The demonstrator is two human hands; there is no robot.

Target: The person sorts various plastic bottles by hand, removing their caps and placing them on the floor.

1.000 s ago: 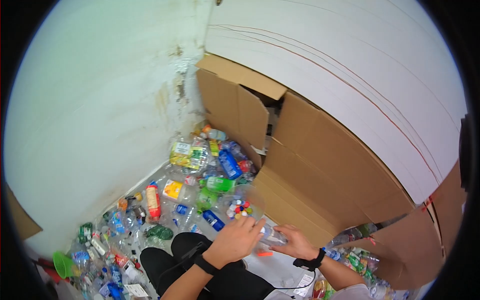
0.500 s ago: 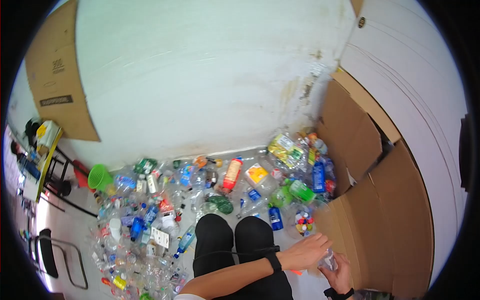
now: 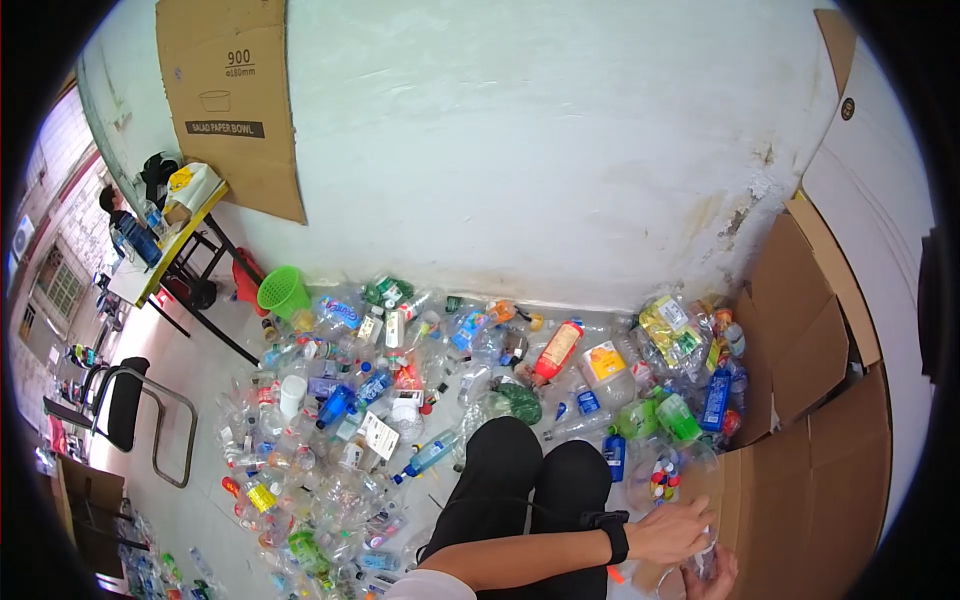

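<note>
- Currently, the right hand (image 3: pixel 714 580) is holding a clear bottle (image 3: pixel 704 563), thumb and fingers partly closed on opposite sides of it.
- The left hand (image 3: pixel 668 532) is meeting the bottle's upper end with bent fingers; because knuckles are hiding the contact, I cannot tell whether it is gripping or merely touching.
- The bottle is sitting low between both hands, near the cardboard (image 3: pixel 800 500). Its smooth wall could be giving too little friction, so a twist might be turning it inside the right hand.
- A clear bowl (image 3: pixel 700 462) holding coloured caps (image 3: pixel 664 482) is standing just beyond the left hand; a stray knuckle could be tipping it and scattering them.
- A thin black cord (image 3: pixel 480 506) is crossing the knees (image 3: pixel 500 450); a sudden reach might be snagging it.
- A blue bottle (image 3: pixel 614 457) is lying just beside the knees, where a leg shift could be rolling it.
</note>
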